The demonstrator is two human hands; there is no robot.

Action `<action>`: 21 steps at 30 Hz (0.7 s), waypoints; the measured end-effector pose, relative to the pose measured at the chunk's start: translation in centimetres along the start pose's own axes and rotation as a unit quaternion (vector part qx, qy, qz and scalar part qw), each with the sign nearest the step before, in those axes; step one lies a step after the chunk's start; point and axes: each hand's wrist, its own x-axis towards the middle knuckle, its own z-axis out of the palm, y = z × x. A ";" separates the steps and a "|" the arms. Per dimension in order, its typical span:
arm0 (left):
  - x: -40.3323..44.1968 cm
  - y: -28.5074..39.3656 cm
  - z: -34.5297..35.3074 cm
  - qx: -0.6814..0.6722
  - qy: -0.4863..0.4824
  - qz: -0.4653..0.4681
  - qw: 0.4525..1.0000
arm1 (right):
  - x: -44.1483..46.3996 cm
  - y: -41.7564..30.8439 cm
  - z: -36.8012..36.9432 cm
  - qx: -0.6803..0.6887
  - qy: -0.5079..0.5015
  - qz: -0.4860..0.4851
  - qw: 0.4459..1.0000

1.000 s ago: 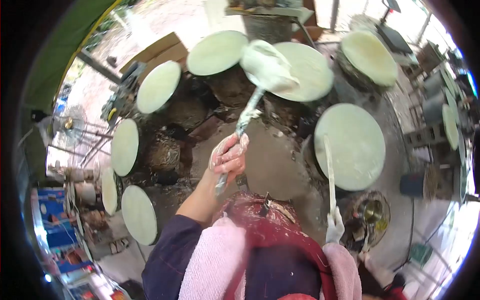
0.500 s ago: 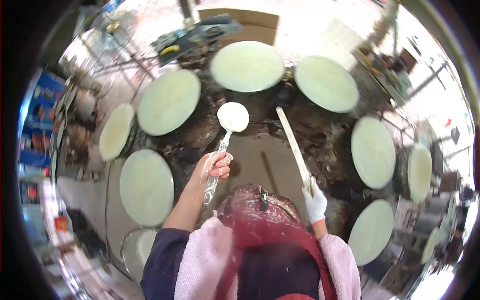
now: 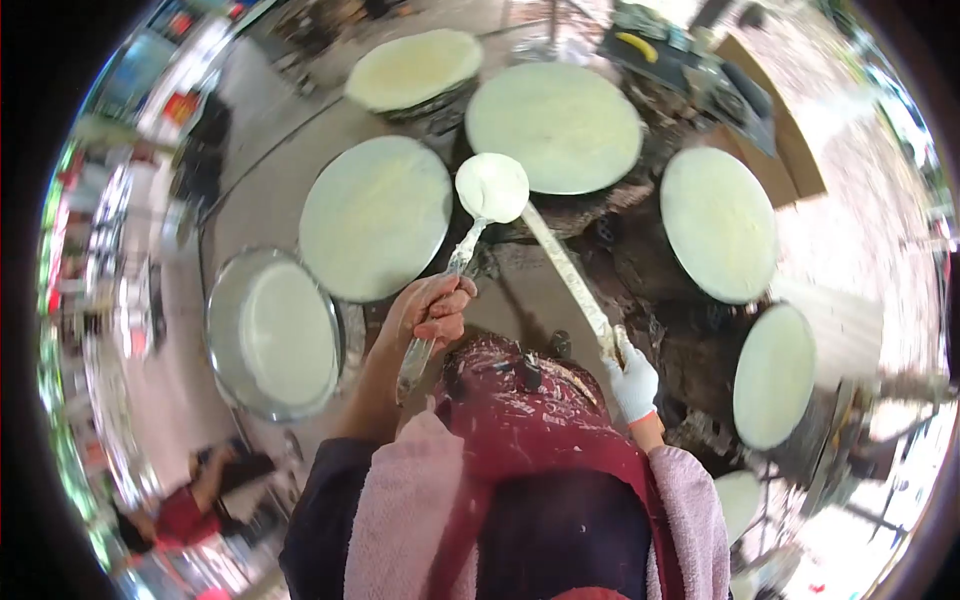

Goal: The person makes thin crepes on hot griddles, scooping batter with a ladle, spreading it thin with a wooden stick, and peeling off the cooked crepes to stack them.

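My bare left hand [image 3: 432, 312], smeared with white, is closed around the handle of a ladle [image 3: 492, 188]. The ladle's round bowl is coated white; whether it holds liquid I cannot tell. In a white glove with an orange cuff, my right hand [image 3: 632, 382] grips a long, flat, pale stick [image 3: 568, 275], its far end close by the ladle bowl in the view. Beyond the ladle lies a round plate covered with a pale, thin layer [image 3: 555, 125]. Left of my left hand sits another such covered plate [image 3: 375, 220].
A metal basin [image 3: 215, 335] of white liquid stands at the left. More pale-covered round plates [image 3: 718, 225] curve around to the right, and one [image 3: 415, 70] lies at the back. A cardboard box [image 3: 800, 150] is at the back right. Another person [image 3: 185, 515] is at lower left.
My view has swung left, so the plates shift rightward and the basin comes fully into sight. The ladle bowl and the stick's tip now appear closer together. Both hands keep their hold.
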 end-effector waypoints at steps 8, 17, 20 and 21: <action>-3.8 -2.7 1.3 0.123 0.189 0.143 0.964 | 10.3 3.4 -3.2 0.073 0.019 -0.066 0.995; -1.5 -0.1 -3.6 0.069 0.228 0.109 0.965 | 6.9 6.5 -4.2 0.157 0.127 0.152 0.967; 2.4 0.3 6.5 0.148 0.387 0.096 0.905 | 1.9 7.4 -3.6 0.176 0.224 0.252 0.925; 4.3 1.5 3.0 0.103 0.278 0.058 0.953 | -0.4 7.4 -3.5 0.179 0.254 0.303 0.901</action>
